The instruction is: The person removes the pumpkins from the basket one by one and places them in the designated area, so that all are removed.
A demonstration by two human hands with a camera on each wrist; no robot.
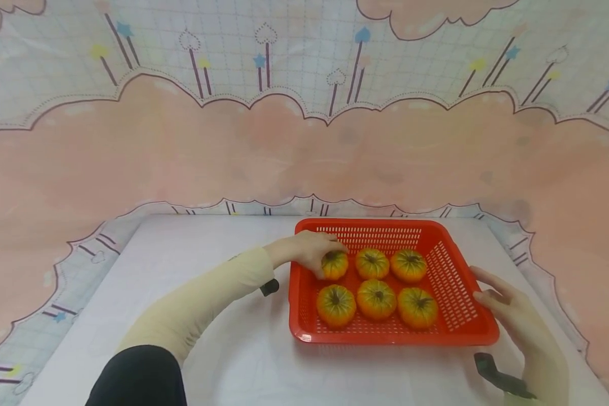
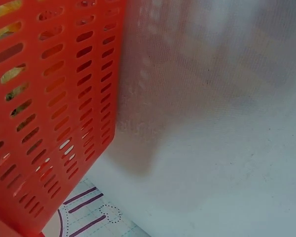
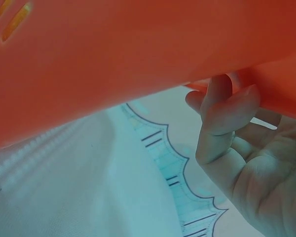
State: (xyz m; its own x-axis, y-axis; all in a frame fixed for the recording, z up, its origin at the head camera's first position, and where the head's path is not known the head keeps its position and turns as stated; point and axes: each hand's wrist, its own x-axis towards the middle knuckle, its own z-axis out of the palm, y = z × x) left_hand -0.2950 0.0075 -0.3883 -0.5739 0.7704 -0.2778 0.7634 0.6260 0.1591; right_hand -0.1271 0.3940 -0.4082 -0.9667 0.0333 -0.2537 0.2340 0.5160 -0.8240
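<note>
Inside a red plastic basket (image 1: 391, 338), several small orange-yellow pumpkins sit in two rows. My left hand (image 1: 312, 251) reaches over the basket's left rim and holds the back-left pumpkin (image 1: 335, 265), its fingers curled about it. That pumpkin is partly covered by the hand. In the left wrist view the slotted basket wall (image 2: 54, 94) hides the hand. At the right rim, my right hand (image 1: 510, 307) grips the basket's edge. The right wrist view shows the bent fingers of this hand (image 3: 241, 143) under the red rim (image 3: 281, 94).
The basket stands on a white-covered table (image 1: 223, 349), right of its middle. Behind and beside the table hangs a patterned cloth (image 1: 233, 152) with pink cloud shapes. Other pumpkins (image 1: 376, 300) lie close beside the held one.
</note>
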